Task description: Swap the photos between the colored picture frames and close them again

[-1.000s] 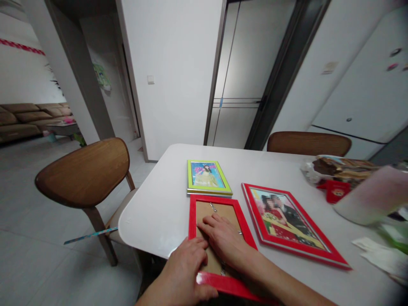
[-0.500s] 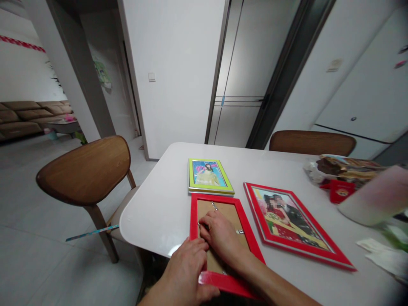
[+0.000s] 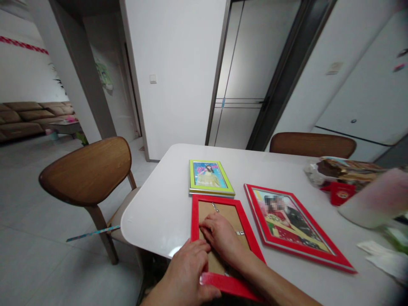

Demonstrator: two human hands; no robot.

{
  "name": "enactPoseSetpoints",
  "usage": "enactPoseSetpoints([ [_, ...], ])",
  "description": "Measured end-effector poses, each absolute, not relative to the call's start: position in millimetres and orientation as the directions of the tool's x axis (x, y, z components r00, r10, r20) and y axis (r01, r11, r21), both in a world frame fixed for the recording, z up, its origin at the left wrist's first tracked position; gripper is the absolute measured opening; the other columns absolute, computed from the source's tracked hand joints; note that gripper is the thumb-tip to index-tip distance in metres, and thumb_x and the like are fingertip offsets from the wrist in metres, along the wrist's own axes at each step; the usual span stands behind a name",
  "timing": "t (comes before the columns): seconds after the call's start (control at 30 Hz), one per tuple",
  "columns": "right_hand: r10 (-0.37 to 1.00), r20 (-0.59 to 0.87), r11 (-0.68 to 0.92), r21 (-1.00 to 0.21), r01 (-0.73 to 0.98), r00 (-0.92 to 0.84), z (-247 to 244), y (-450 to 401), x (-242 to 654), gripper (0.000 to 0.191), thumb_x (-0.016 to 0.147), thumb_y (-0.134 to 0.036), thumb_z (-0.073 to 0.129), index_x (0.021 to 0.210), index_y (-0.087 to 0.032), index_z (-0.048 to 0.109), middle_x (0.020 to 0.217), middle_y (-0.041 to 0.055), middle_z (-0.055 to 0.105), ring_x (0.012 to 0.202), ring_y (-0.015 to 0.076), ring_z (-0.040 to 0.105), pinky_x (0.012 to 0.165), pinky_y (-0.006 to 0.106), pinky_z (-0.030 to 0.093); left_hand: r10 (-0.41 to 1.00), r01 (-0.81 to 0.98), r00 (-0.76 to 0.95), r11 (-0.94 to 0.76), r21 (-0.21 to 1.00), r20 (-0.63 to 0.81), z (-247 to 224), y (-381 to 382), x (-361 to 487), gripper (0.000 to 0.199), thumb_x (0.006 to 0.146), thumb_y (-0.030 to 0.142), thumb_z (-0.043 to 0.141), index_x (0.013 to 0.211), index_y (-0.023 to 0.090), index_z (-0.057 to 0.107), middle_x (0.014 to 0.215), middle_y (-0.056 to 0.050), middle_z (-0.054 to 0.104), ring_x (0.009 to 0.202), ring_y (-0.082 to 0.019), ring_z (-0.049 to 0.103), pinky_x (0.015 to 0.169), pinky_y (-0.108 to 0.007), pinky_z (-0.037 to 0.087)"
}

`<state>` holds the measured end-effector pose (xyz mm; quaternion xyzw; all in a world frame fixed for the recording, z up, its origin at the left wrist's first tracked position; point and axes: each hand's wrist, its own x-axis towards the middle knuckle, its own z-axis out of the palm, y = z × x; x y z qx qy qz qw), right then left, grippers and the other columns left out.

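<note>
A red picture frame [image 3: 251, 242] lies face down at the table's near edge, its brown backing board [image 3: 228, 210] showing. Metal clips [image 3: 239, 233] sit along the inner edges of the frame. My left hand [image 3: 189, 272] is closed around the frame's near left corner, thumb below and fingers over the left side. My right hand [image 3: 223, 238] rests over the backing board, its fingers bunched against the left inner edge. Whatever lies under those fingertips is hidden.
A green picture frame [image 3: 228, 183] lies just beyond. To the right is another red frame [image 3: 263, 231] with a photo of two people. Farther right are a plastic bag [image 3: 314, 172], a whitish-pink cylinder [image 3: 366, 204] and tissues [image 3: 379, 255]. A wooden chair [image 3: 89, 170] stands left of the table.
The fingers of my right hand have shifted slightly at the left inner edge of the frame. My left hand keeps its hold on the corner, and the frames stay in place.
</note>
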<state>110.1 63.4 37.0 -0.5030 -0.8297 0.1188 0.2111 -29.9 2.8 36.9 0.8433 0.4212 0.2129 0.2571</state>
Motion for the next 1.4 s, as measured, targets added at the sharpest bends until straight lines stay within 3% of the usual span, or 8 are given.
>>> enactPoseSetpoints([
  [0.17, 0.935, 0.253, 0.340, -0.433, 0.835, -0.250, 36, 81, 130, 0.021, 0.076, -0.023, 0.044, 0.081, -0.017, 0.063, 0.078, 0.0045, 0.064, 0.072, 0.0141, 0.055, 0.066, 0.022, 0.037, 0.825, 0.612, 0.553, -0.498, 0.615, 0.118, 33, 2, -32, 0.039, 0.048, 0.034, 0.076, 0.078, 0.018, 0.056, 0.118, -0.007, 0.050, 0.110, -0.022, 0.042, 0.096, -0.034, 0.028],
  [0.47, 0.977, 0.212, 0.072, -0.313, 0.947, -0.004, 29, 120, 143, 0.019, 0.073, -0.025, 0.044, 0.068, -0.017, 0.059, 0.069, 0.0068, 0.064, 0.062, 0.0160, 0.055, 0.052, 0.024, 0.030, 0.829, 0.634, 0.553, -0.482, 0.604, 0.081, 33, 2, -31, 0.037, 0.052, 0.032, 0.072, 0.083, 0.017, 0.057, 0.120, -0.008, 0.048, 0.112, -0.022, 0.040, 0.098, -0.036, 0.026],
  [0.8, 0.959, 0.275, 0.191, -0.454, 0.870, -0.067, 49, 105, 154, 0.027, 0.076, -0.029, 0.037, 0.074, -0.015, 0.061, 0.075, 0.0066, 0.065, 0.069, 0.0151, 0.057, 0.061, 0.024, 0.039, 0.798, 0.666, 0.596, -0.555, 0.498, 0.091, 28, 2, -11, 0.047, 0.054, 0.037, 0.071, 0.091, 0.013, 0.055, 0.119, -0.019, 0.047, 0.112, -0.032, 0.038, 0.097, -0.053, 0.018],
  [0.93, 0.945, 0.280, 0.128, -0.793, 0.596, 0.169, 53, 79, 194, 0.031, 0.070, -0.033, 0.046, 0.091, -0.015, 0.059, 0.091, 0.0088, 0.063, 0.080, 0.0182, 0.057, 0.072, 0.030, 0.043, 0.739, 0.563, 0.633, -0.643, 0.519, 0.230, 23, 1, -16, 0.037, 0.064, 0.040, 0.063, 0.091, 0.018, 0.052, 0.114, -0.014, 0.051, 0.109, -0.029, 0.043, 0.096, -0.054, 0.019],
  [1.07, 0.925, -0.050, -0.071, -0.997, 0.042, 0.378, 46, 39, 202, 0.043, 0.064, -0.042, 0.053, 0.099, -0.018, 0.056, 0.086, 0.0073, 0.065, 0.074, 0.0200, 0.060, 0.064, 0.031, 0.047, 0.788, 0.416, 0.481, -0.591, 0.691, 0.384, 36, -5, -14, 0.028, 0.067, 0.041, 0.059, 0.082, 0.021, 0.047, 0.113, -0.011, 0.051, 0.106, -0.028, 0.045, 0.094, -0.050, 0.027],
  [1.1, 0.939, -0.144, -0.121, -0.988, -0.093, 0.313, 44, 29, 193, 0.044, 0.063, -0.044, 0.055, 0.098, -0.018, 0.056, 0.081, 0.0067, 0.066, 0.069, 0.0203, 0.060, 0.061, 0.031, 0.047, 0.816, 0.346, 0.417, -0.551, 0.760, 0.401, 40, -7, -9, 0.026, 0.068, 0.041, 0.058, 0.079, 0.021, 0.045, 0.116, -0.011, 0.049, 0.107, -0.028, 0.044, 0.092, -0.048, 0.031],
  [1.23, 0.983, -0.185, -0.169, -0.854, -0.492, -0.018, 43, 3, 141, 0.041, 0.071, -0.044, 0.050, 0.105, -0.020, 0.052, 0.078, 0.0033, 0.066, 0.060, 0.0152, 0.060, 0.058, 0.029, 0.047, 0.904, -0.051, 0.243, -0.350, 0.935, 0.352, 54, -18, 23, 0.027, 0.072, 0.046, 0.051, 0.079, 0.022, 0.042, 0.128, -0.011, 0.035, 0.112, -0.028, 0.040, 0.086, -0.039, 0.041],
  [1.4, 0.969, -0.189, -0.025, -0.712, -0.701, 0.157, 54, 8, 140, 0.056, 0.067, -0.032, 0.058, 0.118, -0.027, 0.038, 0.096, 0.0004, 0.063, 0.075, 0.0151, 0.061, 0.065, 0.028, 0.050, 0.974, -0.185, 0.085, -0.190, 0.964, 0.209, 76, -8, 47, 0.047, 0.066, 0.039, 0.060, 0.101, 0.023, 0.034, 0.122, -0.011, 0.042, 0.110, -0.025, 0.043, 0.088, -0.036, 0.040],
])
